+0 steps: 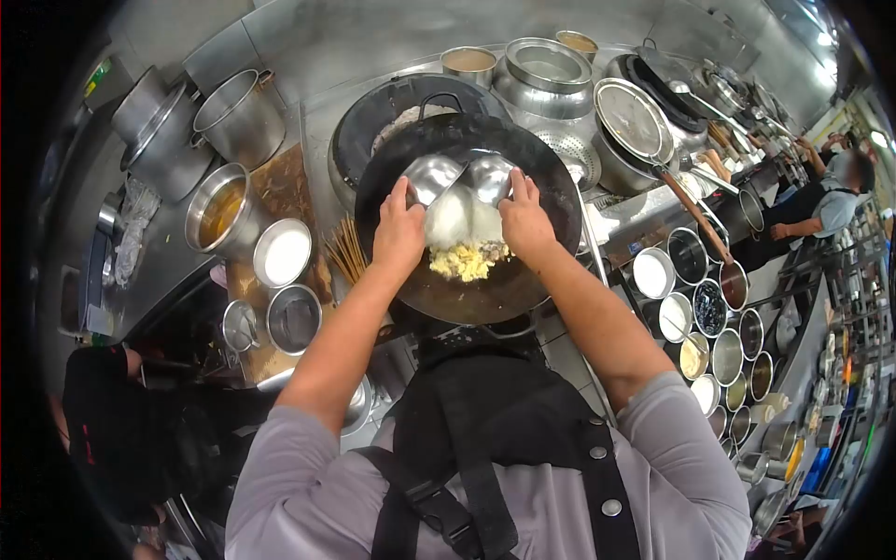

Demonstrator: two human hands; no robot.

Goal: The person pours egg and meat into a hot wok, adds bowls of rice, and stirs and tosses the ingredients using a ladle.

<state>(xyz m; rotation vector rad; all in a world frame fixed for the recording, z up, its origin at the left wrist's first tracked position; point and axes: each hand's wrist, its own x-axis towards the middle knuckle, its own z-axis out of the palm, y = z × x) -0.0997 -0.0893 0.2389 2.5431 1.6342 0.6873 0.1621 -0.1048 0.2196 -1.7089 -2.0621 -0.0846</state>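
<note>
"Gripping something, is the left hand (401,227)?"

"Yes, its fingers are closed on the side of a shiny bowl (432,179) over the dark wok (471,306), upper middle of the frame."

"And the right hand (527,222)?"

"Its fingers hold the outer side of a second bowl (492,179), just beside the first."

"Where's the food?"

"Pale contents (450,217) show right below the bowls, and yellow pieces (467,262) lie in the wok, nearer the apron (467,401)."

"What's at the left?"

"A deep pot (240,121), upper left, and a white-filled bowl (282,254) below it."
</note>
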